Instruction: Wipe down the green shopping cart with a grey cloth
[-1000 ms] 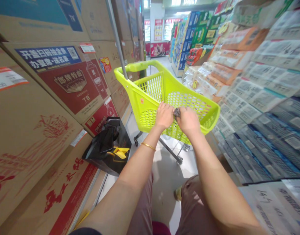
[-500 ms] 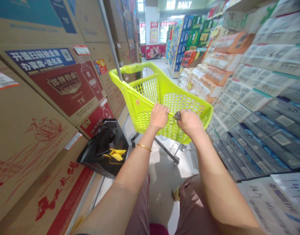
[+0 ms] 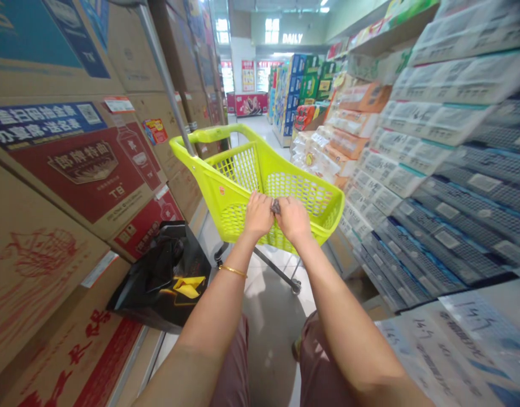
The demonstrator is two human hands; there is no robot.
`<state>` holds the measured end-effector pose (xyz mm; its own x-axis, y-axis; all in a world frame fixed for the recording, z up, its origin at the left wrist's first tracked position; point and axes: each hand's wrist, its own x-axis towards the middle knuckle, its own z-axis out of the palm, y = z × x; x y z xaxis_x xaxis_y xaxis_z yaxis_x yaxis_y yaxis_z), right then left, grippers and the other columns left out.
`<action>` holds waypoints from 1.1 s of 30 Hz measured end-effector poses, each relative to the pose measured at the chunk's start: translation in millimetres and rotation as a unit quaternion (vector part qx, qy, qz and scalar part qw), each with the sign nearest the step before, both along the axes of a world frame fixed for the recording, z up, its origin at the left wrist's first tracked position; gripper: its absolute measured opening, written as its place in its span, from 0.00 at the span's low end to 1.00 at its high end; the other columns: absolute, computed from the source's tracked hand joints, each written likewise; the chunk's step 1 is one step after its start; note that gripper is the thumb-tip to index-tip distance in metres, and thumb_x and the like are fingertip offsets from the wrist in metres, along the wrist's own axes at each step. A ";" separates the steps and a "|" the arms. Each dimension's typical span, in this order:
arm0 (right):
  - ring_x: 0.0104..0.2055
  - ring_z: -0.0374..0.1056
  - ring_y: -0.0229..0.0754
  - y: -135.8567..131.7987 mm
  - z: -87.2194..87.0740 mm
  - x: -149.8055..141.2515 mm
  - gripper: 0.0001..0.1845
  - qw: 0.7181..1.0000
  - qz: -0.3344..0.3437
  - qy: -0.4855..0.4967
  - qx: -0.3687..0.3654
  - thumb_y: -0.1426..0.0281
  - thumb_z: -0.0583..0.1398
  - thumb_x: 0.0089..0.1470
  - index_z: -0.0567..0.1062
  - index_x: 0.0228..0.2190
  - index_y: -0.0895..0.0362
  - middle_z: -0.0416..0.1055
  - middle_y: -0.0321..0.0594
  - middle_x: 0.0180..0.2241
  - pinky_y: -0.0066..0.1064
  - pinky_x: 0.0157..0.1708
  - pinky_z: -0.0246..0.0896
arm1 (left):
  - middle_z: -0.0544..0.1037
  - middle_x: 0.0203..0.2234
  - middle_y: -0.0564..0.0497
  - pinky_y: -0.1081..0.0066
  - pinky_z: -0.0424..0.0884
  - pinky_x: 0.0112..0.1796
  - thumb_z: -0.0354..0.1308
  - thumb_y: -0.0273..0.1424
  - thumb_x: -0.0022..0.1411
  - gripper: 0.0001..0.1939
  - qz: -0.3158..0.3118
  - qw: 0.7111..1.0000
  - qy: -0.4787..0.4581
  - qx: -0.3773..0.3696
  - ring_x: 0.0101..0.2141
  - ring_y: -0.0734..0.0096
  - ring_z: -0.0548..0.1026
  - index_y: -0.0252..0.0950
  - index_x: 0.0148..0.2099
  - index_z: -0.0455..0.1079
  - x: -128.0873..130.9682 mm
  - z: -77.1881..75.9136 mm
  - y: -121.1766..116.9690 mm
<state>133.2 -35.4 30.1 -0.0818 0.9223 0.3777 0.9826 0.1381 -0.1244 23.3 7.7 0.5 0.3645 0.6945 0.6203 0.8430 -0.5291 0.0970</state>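
A lime-green plastic shopping cart (image 3: 226, 186) stands in the aisle ahead of me. Both my hands are stretched out over its near rim, close together. My left hand (image 3: 257, 214) and my right hand (image 3: 293, 217) are closed in a pinch on a small dark object (image 3: 276, 206) held between them; I cannot make out what it is. A gold bangle (image 3: 232, 271) sits on my left wrist. The cart's basket looks bare inside.
Stacked cardboard cartons (image 3: 86, 175) wall the left side, with a black bag (image 3: 167, 277) on the floor against them. Wrapped paper-goods packs (image 3: 433, 186) fill the right shelves. The tiled aisle (image 3: 260, 127) runs on past the cart toward distant displays.
My hands parted briefly, then came together again on the dark object. The view shifted, so cart and hands now sit further left and the aisle's far end shows more.
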 end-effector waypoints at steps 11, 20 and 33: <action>0.41 0.68 0.43 -22.5 9.9 49.6 0.12 0.997 -0.006 -0.009 -0.074 0.71 0.55 0.51 0.70 0.40 0.58 0.73 0.46 0.39 0.27 0.37 0.55 | 0.74 0.33 0.48 0.57 0.56 0.58 0.41 0.30 0.66 0.15 -0.008 1.000 0.006 0.012 0.41 0.65 0.69 0.38 0.35 0.68 -5.9 5.3 0.3; 0.43 0.66 0.44 -20.3 1.6 41.4 0.14 0.999 -0.013 -0.007 -0.040 0.70 0.54 0.54 0.69 0.43 0.59 0.70 0.48 0.41 0.30 0.41 0.55 | 0.74 0.39 0.47 0.59 0.57 0.58 0.43 0.24 0.62 0.13 -0.088 0.994 0.054 -0.025 0.46 0.66 0.69 0.35 0.43 0.68 22.2 0.4 -16.3; 0.45 0.63 0.44 -29.6 -11.8 68.5 0.18 1.000 -0.007 -0.004 -0.028 0.73 0.55 0.53 0.68 0.47 0.59 0.68 0.48 0.43 0.31 0.45 0.55 | 0.72 0.33 0.47 0.63 0.63 0.47 0.39 0.30 0.67 0.15 -0.082 0.995 0.060 -0.008 0.40 0.63 0.68 0.36 0.37 0.66 23.3 -0.6 -8.4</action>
<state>201.7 -65.0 18.3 -0.0713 0.9433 0.3241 0.9852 0.1173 -0.1246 46.6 -0.6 -0.1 0.5437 0.6297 0.5549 0.7520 -0.6590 0.0110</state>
